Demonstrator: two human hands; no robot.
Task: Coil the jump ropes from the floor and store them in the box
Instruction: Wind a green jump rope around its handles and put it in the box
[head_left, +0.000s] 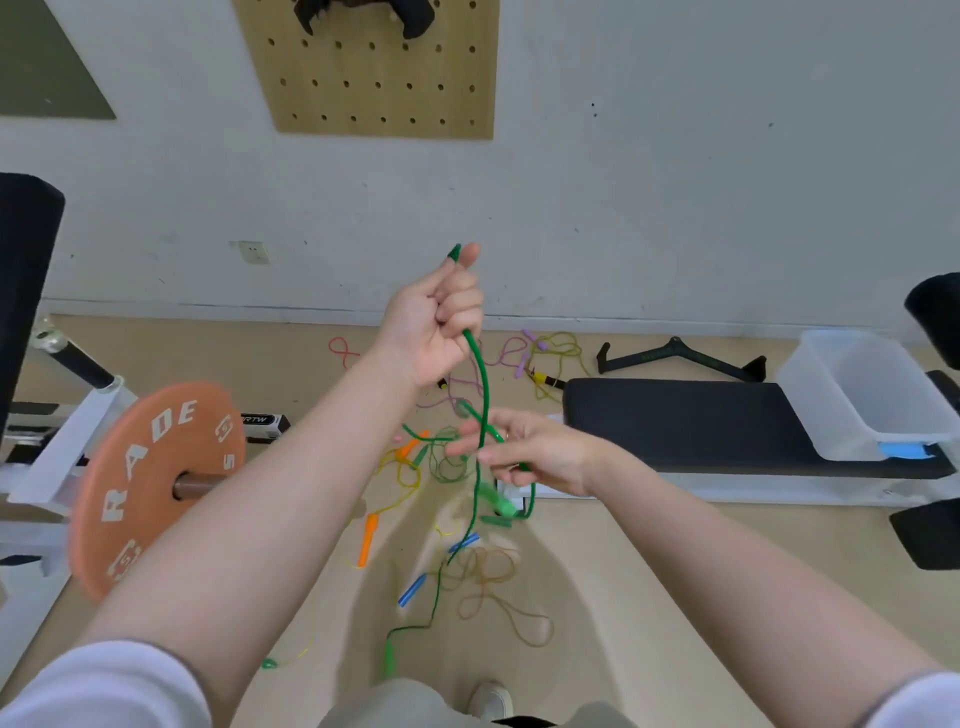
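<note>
Her left hand (439, 322) grips the green rope (483, 395) above the bench (675, 421) while her right hand (519, 449) pinches it lower; it looks light and floppy, best gathered near the handle.

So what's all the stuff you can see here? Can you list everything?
green jump rope: one, green, held up in both hands
other jump ropes: several, orange, blue, purple, yellow, brown, tangled on the floor
box: one, clear plastic, on the bench's right end
bench: one, black, right
weight plate: one, orange, left, on a bar
pegboard: one, wooden, on the wall
left hand: grips the green handle, raised
right hand: lower, fingers around the green cord
</note>
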